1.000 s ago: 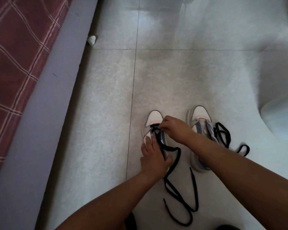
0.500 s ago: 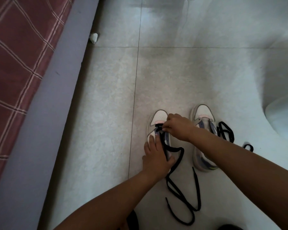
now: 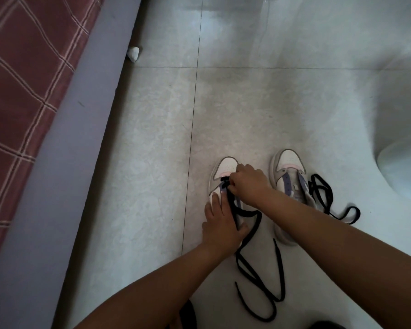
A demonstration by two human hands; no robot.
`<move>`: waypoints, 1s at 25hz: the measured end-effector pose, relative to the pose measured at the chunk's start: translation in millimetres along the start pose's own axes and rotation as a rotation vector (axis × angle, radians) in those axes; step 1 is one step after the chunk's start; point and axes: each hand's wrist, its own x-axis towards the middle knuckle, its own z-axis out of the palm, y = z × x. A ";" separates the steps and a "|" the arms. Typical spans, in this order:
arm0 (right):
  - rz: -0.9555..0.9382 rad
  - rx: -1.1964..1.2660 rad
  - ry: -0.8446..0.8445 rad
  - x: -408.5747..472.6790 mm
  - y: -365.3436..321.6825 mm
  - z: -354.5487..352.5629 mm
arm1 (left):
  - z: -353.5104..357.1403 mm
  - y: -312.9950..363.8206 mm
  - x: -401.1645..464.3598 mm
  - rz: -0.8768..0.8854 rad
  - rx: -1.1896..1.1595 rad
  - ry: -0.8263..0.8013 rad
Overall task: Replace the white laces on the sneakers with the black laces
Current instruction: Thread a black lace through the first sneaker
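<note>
Two sneakers side by side on floor (image 3: 259, 110), toes away. Left sneaker (image 3: 224, 169): left hand (image 3: 221, 224) grips its side, fingers curled round upper; right hand (image 3: 246, 184) pinches black lace (image 3: 252, 252) at front eyelets, slack trailing near. Right sneaker (image 3: 287, 172) unlaced, second black lace (image 3: 323, 193) just right. Wide bare tile ahead. Bed edge (image 3: 64, 162) far left, white scrap (image 3: 133, 54) beside it.

One head-worn wide-angle view looks steeply down from above at the tiled floor (image 3: 247, 110), arm's reach away.
</note>
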 end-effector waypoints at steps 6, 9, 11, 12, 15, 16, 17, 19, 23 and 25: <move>-0.149 -0.152 0.043 -1.4 -13.5 4.4 | -1.9 1.6 -1.7 -0.007 -0.002 0.025; -0.191 -0.134 0.038 -3.1 0.6 8.4 | -2.4 0.5 -2.3 0.002 -0.007 0.012; -0.142 -0.014 0.045 -1.6 13.7 11.3 | -2.0 -0.4 -2.5 0.007 0.009 0.008; -0.103 0.102 0.067 -1.2 19.9 12.6 | -1.9 -1.0 -2.4 0.006 0.011 0.009; -0.040 0.446 0.176 -12.4 29.4 20.6 | -0.1 -1.6 -1.1 0.005 0.004 0.010; -0.041 0.483 0.221 -19.2 29.3 25.7 | 0.7 -1.9 -0.9 0.008 0.004 0.014; -0.048 0.499 0.265 -26.3 28.0 31.6 | 1.4 -2.0 -0.8 0.010 0.008 0.019; -0.073 0.554 0.325 -37.8 22.5 41.8 | 2.8 -3.6 -0.8 0.016 0.021 0.038; 0.008 0.655 0.399 -41.6 14.7 51.9 | 3.4 -3.7 0.3 0.013 0.001 0.037; 0.068 0.704 0.414 -42.5 10.4 54.6 | 0.7 -3.4 0.6 0.007 -0.040 -0.005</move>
